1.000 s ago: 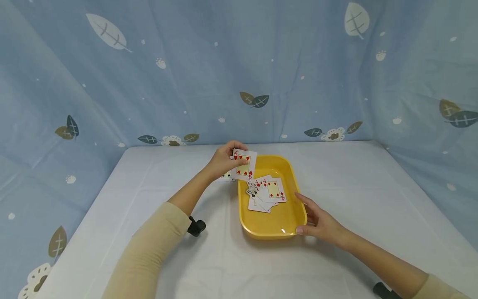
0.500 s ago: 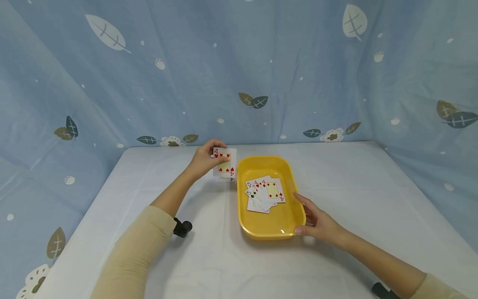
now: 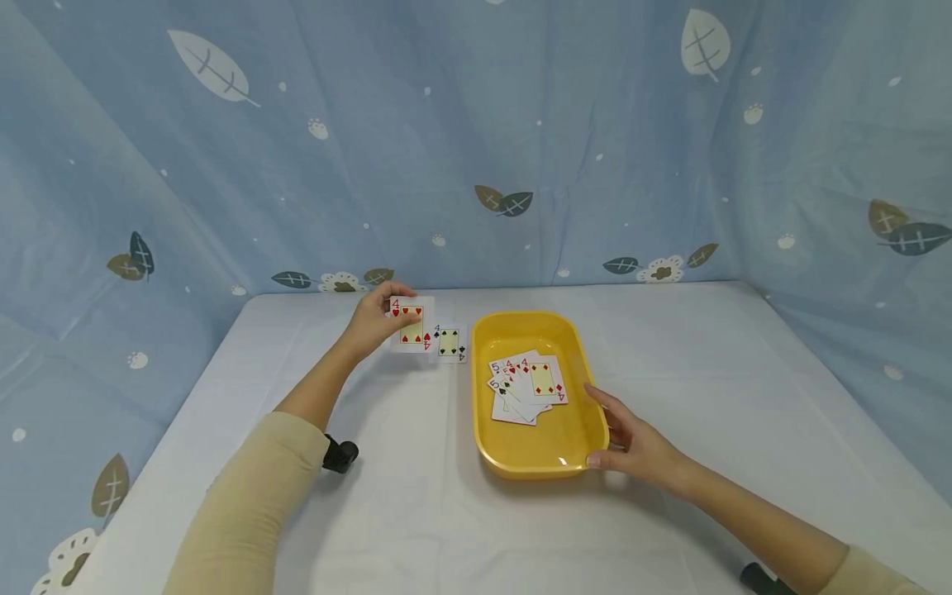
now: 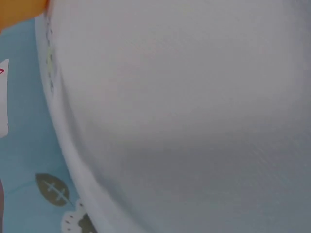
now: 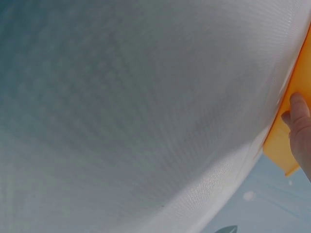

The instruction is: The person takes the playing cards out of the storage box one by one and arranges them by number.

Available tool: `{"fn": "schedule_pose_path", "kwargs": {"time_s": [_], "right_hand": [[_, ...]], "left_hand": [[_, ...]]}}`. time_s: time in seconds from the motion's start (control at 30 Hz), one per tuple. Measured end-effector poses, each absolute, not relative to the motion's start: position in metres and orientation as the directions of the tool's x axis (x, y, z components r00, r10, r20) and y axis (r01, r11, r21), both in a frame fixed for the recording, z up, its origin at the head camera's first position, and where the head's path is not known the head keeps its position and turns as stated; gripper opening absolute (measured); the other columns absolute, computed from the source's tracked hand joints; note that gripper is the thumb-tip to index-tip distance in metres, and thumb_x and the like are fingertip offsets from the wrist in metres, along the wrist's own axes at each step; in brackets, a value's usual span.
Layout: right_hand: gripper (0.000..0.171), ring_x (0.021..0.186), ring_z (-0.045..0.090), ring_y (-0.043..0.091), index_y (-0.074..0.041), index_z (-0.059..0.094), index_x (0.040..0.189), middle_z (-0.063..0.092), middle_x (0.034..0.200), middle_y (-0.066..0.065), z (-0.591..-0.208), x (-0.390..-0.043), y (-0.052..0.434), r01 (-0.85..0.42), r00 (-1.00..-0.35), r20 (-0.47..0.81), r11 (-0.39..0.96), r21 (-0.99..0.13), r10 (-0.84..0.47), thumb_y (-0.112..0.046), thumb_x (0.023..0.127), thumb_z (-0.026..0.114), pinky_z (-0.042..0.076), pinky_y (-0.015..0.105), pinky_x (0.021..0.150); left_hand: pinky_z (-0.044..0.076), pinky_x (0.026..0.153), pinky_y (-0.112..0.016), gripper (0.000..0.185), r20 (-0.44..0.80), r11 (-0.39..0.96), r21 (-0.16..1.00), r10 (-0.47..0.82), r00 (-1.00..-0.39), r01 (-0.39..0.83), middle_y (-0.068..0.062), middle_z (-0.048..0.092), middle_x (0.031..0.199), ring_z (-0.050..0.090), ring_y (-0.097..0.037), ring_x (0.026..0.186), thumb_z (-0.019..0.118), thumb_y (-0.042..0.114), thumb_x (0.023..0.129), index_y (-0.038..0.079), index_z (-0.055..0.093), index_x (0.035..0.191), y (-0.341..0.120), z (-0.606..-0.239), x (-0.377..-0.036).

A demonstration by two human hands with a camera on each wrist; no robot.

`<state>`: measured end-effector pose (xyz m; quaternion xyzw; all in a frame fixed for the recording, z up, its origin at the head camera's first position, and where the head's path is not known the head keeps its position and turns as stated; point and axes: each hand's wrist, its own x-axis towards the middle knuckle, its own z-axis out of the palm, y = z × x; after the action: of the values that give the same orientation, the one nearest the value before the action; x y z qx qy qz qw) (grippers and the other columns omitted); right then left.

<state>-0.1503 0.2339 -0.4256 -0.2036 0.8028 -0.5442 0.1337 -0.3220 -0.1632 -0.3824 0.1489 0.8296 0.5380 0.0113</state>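
Observation:
In the head view my left hand pinches a four of hearts by its left side, thumb across its face. The card is raised at the back of the table, and its edge overlaps a four of spades lying face up. My right hand holds the near right side of a yellow plastic tray, with the fingers on its rim and wall. A loose pile of playing cards, with fours and fives showing, lies inside. The right wrist view shows fingers against the tray wall.
A white cloth covers the table, and a blue leaf-patterned curtain hangs behind it and at both sides. The four of spades lies just left of the tray's far left rim.
My left hand has moved left with the four of hearts, from over the tray's rim to beyond it, uncovering the four of spades. The right hand and tray have stayed put.

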Motion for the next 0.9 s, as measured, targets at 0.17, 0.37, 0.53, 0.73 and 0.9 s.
{"fn": "schedule_pose_path", "kwargs": {"time_s": [0.17, 0.37, 0.53, 0.73, 0.9], "right_hand": [[0.089, 0.118, 0.046, 0.054, 0.000, 0.012, 0.149, 0.022, 0.145, 0.038, -0.426, -0.151, 0.234, -0.188, -0.879, 0.017, 0.313, -0.931, -0.477, -0.010, 0.083, 0.072, 0.052, 0.031, 0.088], [0.089, 0.118, 0.046, 0.054, 0.000, 0.013, 0.149, 0.022, 0.145, 0.038, -0.427, -0.151, 0.235, -0.199, -0.879, 0.023, 0.323, -0.925, -0.475, -0.010, 0.083, 0.072, 0.052, 0.032, 0.088], [0.090, 0.120, 0.044, 0.053, -0.003, 0.012, 0.150, 0.021, 0.147, 0.036, -0.427, -0.150, 0.234, -0.174, -0.883, 0.000, 0.327, -0.929, -0.470, -0.009, 0.083, 0.071, 0.052, 0.032, 0.088], [0.090, 0.121, 0.045, 0.052, -0.007, 0.013, 0.151, 0.022, 0.148, 0.033, -0.426, -0.150, 0.234, -0.147, -0.892, -0.028, 0.350, -0.925, -0.450, -0.011, 0.083, 0.072, 0.052, 0.031, 0.087], [0.091, 0.120, 0.046, 0.052, -0.009, 0.013, 0.151, 0.025, 0.146, 0.035, -0.427, -0.150, 0.235, -0.152, -0.889, -0.021, 0.340, -0.928, -0.457, -0.012, 0.083, 0.072, 0.052, 0.031, 0.087]], "left_hand": [[0.051, 0.083, -0.035, 0.040, 0.108, 0.434, 0.874, 0.266, -0.958, 0.219, -0.012, 0.047, 0.135, 0.054, -0.029, 0.113, 0.066, 0.013, 0.089, 0.008, 0.053, 0.127, -0.169, -0.392, -0.325], [0.049, 0.086, -0.033, 0.040, 0.101, 0.461, 0.855, 0.303, -0.947, 0.239, -0.010, 0.041, 0.145, 0.050, -0.029, 0.120, 0.060, 0.004, 0.091, 0.008, 0.052, 0.130, -0.172, -0.402, -0.328], [0.046, 0.074, -0.022, 0.042, 0.078, 0.479, 0.849, 0.303, -0.950, 0.222, -0.011, 0.045, 0.140, 0.052, -0.026, 0.108, 0.061, 0.003, 0.090, 0.009, 0.053, 0.130, -0.175, -0.406, -0.330], [0.051, 0.071, -0.023, 0.051, 0.037, 0.458, 0.871, 0.303, -0.952, 0.180, -0.018, 0.054, 0.128, 0.057, -0.029, 0.105, 0.062, -0.001, 0.088, 0.009, 0.047, 0.136, -0.179, -0.411, -0.331], [0.050, 0.081, -0.033, 0.056, 0.014, 0.524, 0.835, 0.286, -0.958, 0.169, -0.018, 0.052, 0.131, 0.056, -0.030, 0.109, 0.065, 0.000, 0.086, 0.012, 0.045, 0.137, -0.180, -0.413, -0.333]]}}
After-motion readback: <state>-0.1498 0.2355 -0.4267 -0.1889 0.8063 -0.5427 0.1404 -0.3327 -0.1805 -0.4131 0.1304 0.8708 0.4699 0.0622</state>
